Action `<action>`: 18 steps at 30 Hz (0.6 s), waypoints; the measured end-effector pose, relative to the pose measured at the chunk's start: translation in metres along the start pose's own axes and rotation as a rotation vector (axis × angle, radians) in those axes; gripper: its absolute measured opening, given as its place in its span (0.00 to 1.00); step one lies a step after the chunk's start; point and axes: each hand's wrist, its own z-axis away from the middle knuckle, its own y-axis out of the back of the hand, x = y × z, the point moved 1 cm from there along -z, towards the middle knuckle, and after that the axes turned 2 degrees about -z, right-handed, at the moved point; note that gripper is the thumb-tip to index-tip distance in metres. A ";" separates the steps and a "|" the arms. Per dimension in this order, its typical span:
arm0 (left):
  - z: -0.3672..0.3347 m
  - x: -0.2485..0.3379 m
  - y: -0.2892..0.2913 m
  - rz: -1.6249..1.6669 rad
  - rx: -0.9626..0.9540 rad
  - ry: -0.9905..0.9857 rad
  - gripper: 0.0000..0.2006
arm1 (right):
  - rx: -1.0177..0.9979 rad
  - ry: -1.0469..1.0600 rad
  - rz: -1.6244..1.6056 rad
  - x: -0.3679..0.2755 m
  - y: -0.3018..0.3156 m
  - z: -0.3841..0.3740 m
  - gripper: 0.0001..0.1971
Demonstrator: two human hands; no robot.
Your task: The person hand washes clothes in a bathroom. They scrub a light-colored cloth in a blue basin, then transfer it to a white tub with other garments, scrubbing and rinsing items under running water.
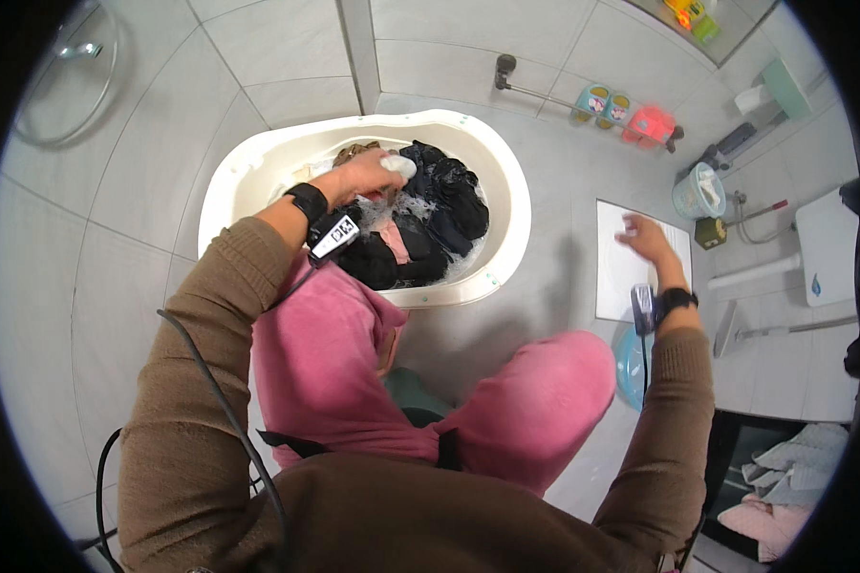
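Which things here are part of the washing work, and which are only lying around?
In use:
- basin with soapy water
- dark clothes in it
- small white piece in the left hand

Lying about:
- cups on the wall rail
- red holder
- white mat under the right hand
- folded towels

A pale grey tiled floor carries everything here. The white oval wash basin stands directly on it, filled with soapy water and dark wet laundry. Right of the basin a white rectangular mat lies flat on the tiles. Just below that mat, further from the basin, a light blue round basin rests on the floor, partly hidden. Beyond the basin, by the wall, small coloured containers stand in a row.
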 end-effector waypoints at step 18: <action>0.004 0.012 0.031 0.562 0.101 0.124 0.17 | -0.201 -0.544 -1.092 -0.257 -0.209 -0.056 0.39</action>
